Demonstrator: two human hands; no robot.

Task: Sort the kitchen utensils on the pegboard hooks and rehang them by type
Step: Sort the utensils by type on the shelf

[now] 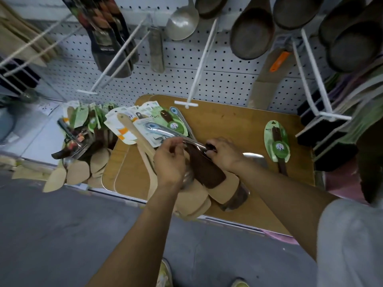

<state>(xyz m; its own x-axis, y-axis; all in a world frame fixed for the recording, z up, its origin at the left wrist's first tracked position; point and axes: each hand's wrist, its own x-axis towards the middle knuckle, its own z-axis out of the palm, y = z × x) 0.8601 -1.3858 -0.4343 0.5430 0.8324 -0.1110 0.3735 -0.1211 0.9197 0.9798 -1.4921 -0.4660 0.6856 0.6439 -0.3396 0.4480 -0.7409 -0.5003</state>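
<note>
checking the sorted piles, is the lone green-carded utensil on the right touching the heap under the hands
Apart. The head view shows bare wooden board between the green-carded utensil and the heap.

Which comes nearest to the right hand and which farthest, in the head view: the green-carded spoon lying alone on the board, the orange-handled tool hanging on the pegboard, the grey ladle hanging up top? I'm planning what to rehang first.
1. Green-carded spoon, alone on the board, right of the right hand.
2. Orange-handled tool, hanging above right.
3. Grey ladle, hanging at the top, farthest.
</note>
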